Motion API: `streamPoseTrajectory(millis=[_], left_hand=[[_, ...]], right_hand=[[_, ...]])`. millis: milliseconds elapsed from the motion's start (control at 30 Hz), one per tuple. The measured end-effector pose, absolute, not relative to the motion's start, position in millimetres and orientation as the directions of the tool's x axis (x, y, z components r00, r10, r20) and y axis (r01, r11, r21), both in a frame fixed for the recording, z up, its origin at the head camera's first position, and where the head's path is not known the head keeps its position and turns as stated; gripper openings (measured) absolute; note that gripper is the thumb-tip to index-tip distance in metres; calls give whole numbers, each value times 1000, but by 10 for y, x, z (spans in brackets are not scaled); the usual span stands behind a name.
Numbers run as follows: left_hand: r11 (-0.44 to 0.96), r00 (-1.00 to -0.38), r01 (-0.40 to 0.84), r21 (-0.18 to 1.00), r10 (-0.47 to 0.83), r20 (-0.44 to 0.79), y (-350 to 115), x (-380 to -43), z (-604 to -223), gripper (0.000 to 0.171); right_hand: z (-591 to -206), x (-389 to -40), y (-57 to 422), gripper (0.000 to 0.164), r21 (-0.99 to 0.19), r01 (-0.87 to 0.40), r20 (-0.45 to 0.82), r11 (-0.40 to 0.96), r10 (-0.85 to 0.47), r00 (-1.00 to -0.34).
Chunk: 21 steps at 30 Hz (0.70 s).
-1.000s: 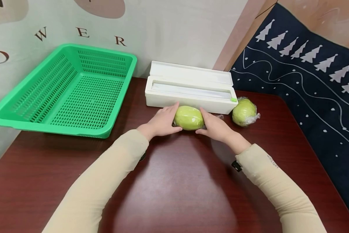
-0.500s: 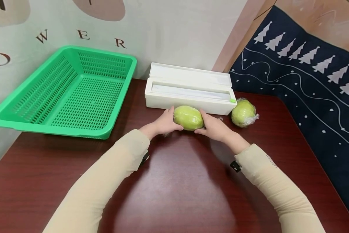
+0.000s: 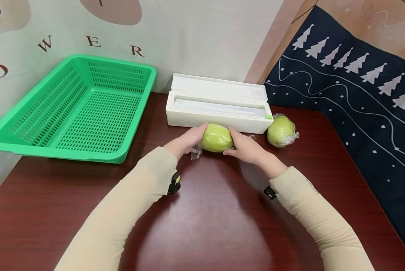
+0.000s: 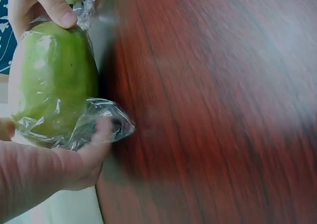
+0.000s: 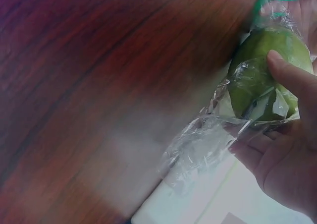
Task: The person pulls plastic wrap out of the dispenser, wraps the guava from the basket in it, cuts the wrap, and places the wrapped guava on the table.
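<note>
A smooth green oval fruit [image 3: 216,138] in clear plastic wrap is held between both hands in front of the white box. My left hand [image 3: 188,140] is curled at its left end, fingers against the far side. In the left wrist view its blurred thumb is at a loose flap of plastic wrap [image 4: 121,127]. My right hand [image 3: 247,149] grips the other end, thumb [image 5: 285,70] pressed on the green skin and fingers underneath. More loose wrap [image 5: 190,149] trails from that end. A second wrapped green fruit [image 3: 281,131] lies to the right.
The long white cling film box [image 3: 219,118] stands behind the hands with its lid [image 3: 219,86] raised and film inside. To the left is a green slatted basket [image 3: 148,94]. Everything stands on a dark red wooden table [image 3: 202,226] against a curtain.
My left hand has turned, and its thumb has come off the fruit's front to the loose wrap, which now hangs in view below it. My right hand keeps its hold.
</note>
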<state>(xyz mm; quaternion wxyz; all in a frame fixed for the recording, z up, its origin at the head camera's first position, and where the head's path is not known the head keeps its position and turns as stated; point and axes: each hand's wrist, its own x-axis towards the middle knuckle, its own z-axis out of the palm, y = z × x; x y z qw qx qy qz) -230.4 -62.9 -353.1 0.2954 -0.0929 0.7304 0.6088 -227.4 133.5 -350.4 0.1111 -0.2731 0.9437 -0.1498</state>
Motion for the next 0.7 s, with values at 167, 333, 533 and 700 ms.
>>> streamPoseTrajectory(millis=[167,333,533,700], left_hand=[[120,-808,-554,824,164,-567,-574,-2337,-3538,64],[277,-866,-487,828,-31,-499,-468,-2310,-3570,73],[371,-890,-455,810,-159,-427,-396,-2286,-3612,71],[369,-894,-444,817,-122,-431,-402,-2310,-3606,66]], right_hand=[[-3529,-2316,1354,80,-405,-478,-113,779,-562,-819],[-3560,-2358,1352,84,-484,-458,-120,745,-575,-809],[-3554,-2383,1340,92,-548,-377,-160,746,-536,-829],[-3543,-2395,1330,98,-580,-291,-208,761,-484,-850]])
